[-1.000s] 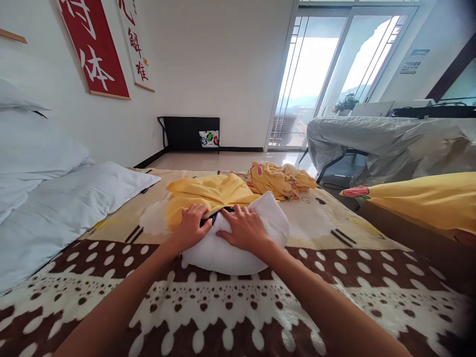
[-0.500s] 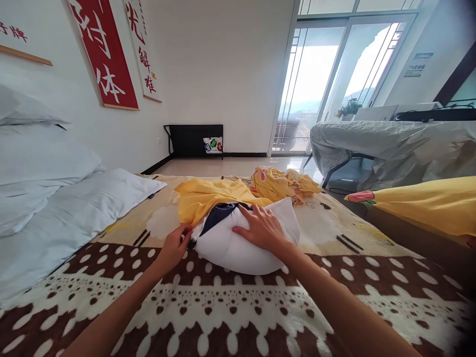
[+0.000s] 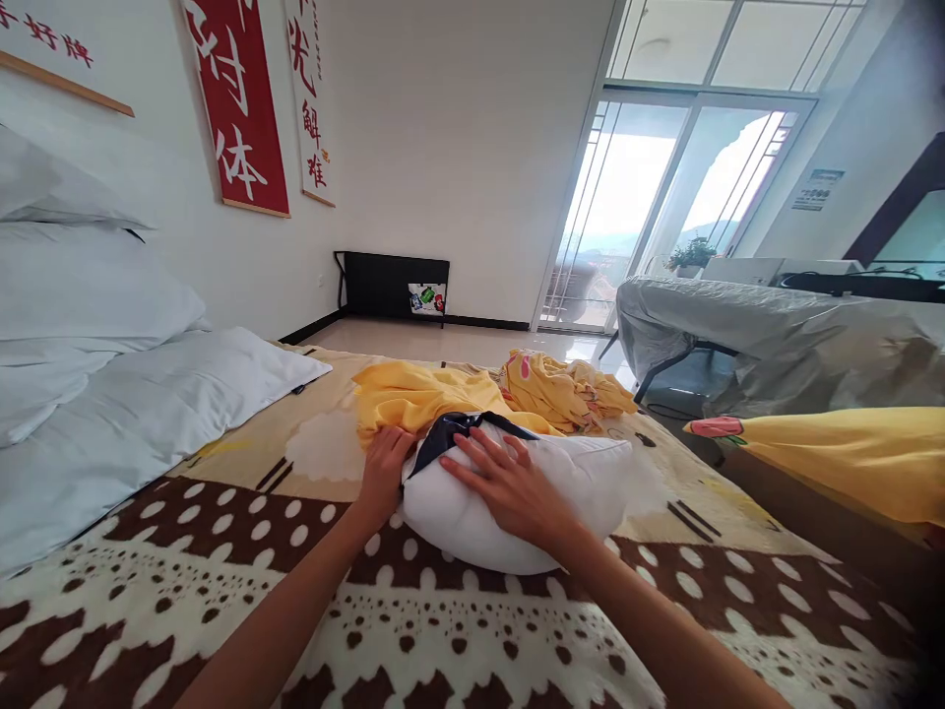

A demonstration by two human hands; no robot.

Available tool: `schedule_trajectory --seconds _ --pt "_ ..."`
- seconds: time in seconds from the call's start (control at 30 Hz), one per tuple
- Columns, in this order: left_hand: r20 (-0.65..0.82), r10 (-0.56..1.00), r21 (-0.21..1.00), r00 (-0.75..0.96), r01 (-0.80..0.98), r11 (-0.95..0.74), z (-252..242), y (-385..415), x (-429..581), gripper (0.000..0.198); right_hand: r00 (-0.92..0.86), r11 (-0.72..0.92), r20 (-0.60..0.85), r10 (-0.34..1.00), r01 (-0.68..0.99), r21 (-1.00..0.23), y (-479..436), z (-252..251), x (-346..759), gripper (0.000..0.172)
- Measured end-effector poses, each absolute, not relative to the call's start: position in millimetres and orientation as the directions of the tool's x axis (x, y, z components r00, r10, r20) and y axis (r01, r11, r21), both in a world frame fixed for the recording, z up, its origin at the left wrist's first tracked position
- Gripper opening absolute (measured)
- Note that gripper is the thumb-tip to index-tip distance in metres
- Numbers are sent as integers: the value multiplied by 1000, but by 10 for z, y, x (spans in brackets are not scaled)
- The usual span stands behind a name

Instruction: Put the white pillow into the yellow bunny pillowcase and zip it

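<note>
A white pillow (image 3: 476,537) lies on the patterned blanket in front of me, its far side covered by a yellow pillowcase (image 3: 420,386). A dark navy strip of fabric (image 3: 437,438) shows between the two. At the pillow's left corner, my left hand (image 3: 385,471) has its fingers closed on the pillowcase edge. My right hand (image 3: 509,484) rests on top of the pillow with fingers spread, the fingertips near the dark strip. Just beyond is a crumpled heap of yellow printed bedding (image 3: 565,389).
White pillows (image 3: 184,394) are piled along the left wall. A brown and cream blanket (image 3: 413,630) spreads under everything. Yellow fabric (image 3: 834,448) hangs in at the right edge. Behind it stands a plastic-covered table (image 3: 694,305), near glass sliding doors (image 3: 627,187).
My left hand has shifted right and slightly up along the pillowcase edge. The pillow has moved a little right, its right end now lying lower and flatter. The view has tilted.
</note>
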State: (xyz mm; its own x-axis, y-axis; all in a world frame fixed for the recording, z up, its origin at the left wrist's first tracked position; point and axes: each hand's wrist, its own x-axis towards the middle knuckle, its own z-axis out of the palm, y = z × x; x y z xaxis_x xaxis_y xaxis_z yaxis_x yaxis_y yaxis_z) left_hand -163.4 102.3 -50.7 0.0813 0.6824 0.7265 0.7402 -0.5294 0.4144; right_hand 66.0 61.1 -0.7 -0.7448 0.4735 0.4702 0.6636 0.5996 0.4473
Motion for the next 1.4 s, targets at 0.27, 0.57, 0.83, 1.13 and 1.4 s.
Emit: schedule_trajectory --seconds 0.27,0.57,0.83,1.13,1.4 --pt "659 746 401 96 794 -457 -374 1243 -1688 23 -687 615 353 635 726 307 434 166 236 72" --pt "670 742 534 0 695 -482 -296 1209 -1674 20 -644 558 321 694 764 324 684 68 108 59" --pt "668 671 238 321 763 -602 -190 848 -1319 22 -475 396 431 768 880 263 816 -79 436 45" --pt "657 674 397 339 605 -690 179 847 -1201 29 -319 276 560 765 947 162 809 91 993 50" --pt "622 723 406 301 665 -627 111 1232 -1181 31 -302 259 606 736 953 159 818 111 1096 58"
